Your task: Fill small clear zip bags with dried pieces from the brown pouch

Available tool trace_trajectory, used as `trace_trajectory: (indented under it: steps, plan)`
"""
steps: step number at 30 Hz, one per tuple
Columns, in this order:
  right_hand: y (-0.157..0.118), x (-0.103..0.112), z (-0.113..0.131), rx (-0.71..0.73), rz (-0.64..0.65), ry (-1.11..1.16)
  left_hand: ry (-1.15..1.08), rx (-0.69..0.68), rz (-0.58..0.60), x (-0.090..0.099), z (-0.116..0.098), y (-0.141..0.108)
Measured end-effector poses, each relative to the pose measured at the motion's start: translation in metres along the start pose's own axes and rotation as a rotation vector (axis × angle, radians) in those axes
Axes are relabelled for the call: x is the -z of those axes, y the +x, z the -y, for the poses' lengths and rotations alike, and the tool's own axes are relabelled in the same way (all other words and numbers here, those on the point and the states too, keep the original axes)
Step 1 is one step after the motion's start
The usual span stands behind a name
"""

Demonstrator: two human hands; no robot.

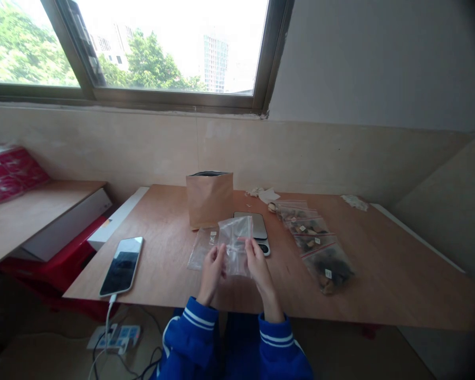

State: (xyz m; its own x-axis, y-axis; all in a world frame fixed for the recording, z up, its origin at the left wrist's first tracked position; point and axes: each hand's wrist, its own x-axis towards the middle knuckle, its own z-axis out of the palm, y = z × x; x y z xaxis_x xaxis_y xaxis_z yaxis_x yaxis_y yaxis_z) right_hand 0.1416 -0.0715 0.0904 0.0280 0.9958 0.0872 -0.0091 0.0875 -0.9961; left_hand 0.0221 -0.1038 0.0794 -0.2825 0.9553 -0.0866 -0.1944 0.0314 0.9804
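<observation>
Your L hand point(214, 264) and R hand point(258, 261) pinch the clear bag point(235, 235) closed-fingered, over the worktop point(383, 258), nr the scale point(260, 227). Looks empty, prob. unfilled; flat bag point(198, 250) likewise. Filled bags point(313, 242), R of scale, look done.

Held bag point(236, 232): colourless, see-through. Paper bag point(210, 201): plain brown. Filled pouches point(328, 264): clear, red-lined. Package point(20, 170): magenta and white, I see. Sleeves point(192, 345): blue, white-striped.
</observation>
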Motion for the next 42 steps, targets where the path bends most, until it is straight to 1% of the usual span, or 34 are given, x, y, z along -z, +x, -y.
trace_trajectory:
  steps: [2, 5, 7, 9, 10, 12, 13, 15, 17, 19, 22, 24, 26, 28, 30, 32, 33, 35, 36, 38, 40, 42]
  plan:
    - [-0.002, -0.001, -0.003, -0.04, -0.005, -0.024, -0.08, 0.021, 0.004, -0.002, -0.001, 0.001]
    - [-0.004, -0.006, -0.006, -0.103, 0.012, -0.023, -0.161, -0.004, -0.075, 0.003, -0.004, 0.002]
    - [-0.004, -0.006, -0.008, -0.109, -0.004, -0.022, -0.191, -0.072, -0.147, 0.013, -0.007, 0.005]
    - [-0.001, -0.002, -0.009, -0.091, -0.051, -0.027, -0.193, -0.136, -0.183, 0.025, -0.011, 0.01]
    - [0.0, 0.001, -0.011, -0.076, -0.07, -0.029, -0.173, -0.14, -0.178, 0.031, -0.013, 0.012]
    - [0.002, 0.006, -0.013, -0.041, -0.067, -0.029, -0.111, -0.087, -0.155, 0.039, -0.015, 0.016]
    - [0.002, 0.007, -0.014, -0.024, -0.045, -0.028, -0.078, -0.058, -0.144, 0.04, -0.016, 0.018]
    - [0.001, 0.004, -0.015, -0.004, 0.047, -0.03, -0.024, -0.04, -0.12, 0.037, -0.015, 0.018]
    - [-0.002, -0.003, -0.015, 0.008, 0.16, -0.035, 0.008, -0.062, -0.083, 0.032, -0.012, 0.018]
    - [-0.005, -0.012, -0.015, 0.018, 0.244, -0.042, 0.023, -0.09, -0.098, 0.028, -0.008, 0.018]
    - [-0.007, -0.022, -0.014, 0.013, 0.293, -0.043, 0.055, -0.169, -0.181, 0.032, -0.006, 0.026]
    - [-0.008, -0.026, -0.017, 0.002, 0.294, -0.035, 0.079, -0.227, -0.171, 0.038, -0.009, 0.036]
    - [-0.008, -0.033, -0.023, 0.011, 0.231, -0.039, 0.11, -0.218, -0.135, 0.045, -0.014, 0.046]
    - [-0.01, -0.042, -0.031, 0.017, 0.12, -0.063, 0.168, -0.135, -0.104, 0.05, -0.017, 0.052]
    - [-0.012, -0.052, -0.041, -0.002, 0.029, -0.089, 0.245, -0.056, -0.044, 0.055, -0.017, 0.054]
    - [-0.014, -0.061, -0.049, -0.01, -0.01, -0.108, 0.306, -0.033, 0.027, 0.06, -0.011, 0.051]
    - [-0.014, -0.063, -0.052, 0.005, -0.011, -0.115, 0.322, -0.036, 0.04, 0.063, -0.007, 0.049]
    - [-0.012, -0.061, -0.055, 0.065, -0.029, -0.142, 0.344, -0.058, -0.003, 0.069, 0.001, 0.047]
    - [-0.01, -0.055, -0.054, 0.106, -0.059, -0.172, 0.361, -0.073, -0.042, 0.072, 0.006, 0.047]
    - [-0.003, -0.035, -0.052, 0.193, -0.178, -0.273, 0.435, -0.13, -0.115, 0.077, 0.012, 0.051]
    - [0.007, -0.005, -0.048, 0.29, -0.351, -0.421, 0.559, -0.241, -0.187, 0.081, 0.016, 0.058]
    - [0.014, 0.029, -0.045, 0.337, -0.497, -0.6, 0.697, -0.391, -0.263, 0.082, 0.018, 0.064]
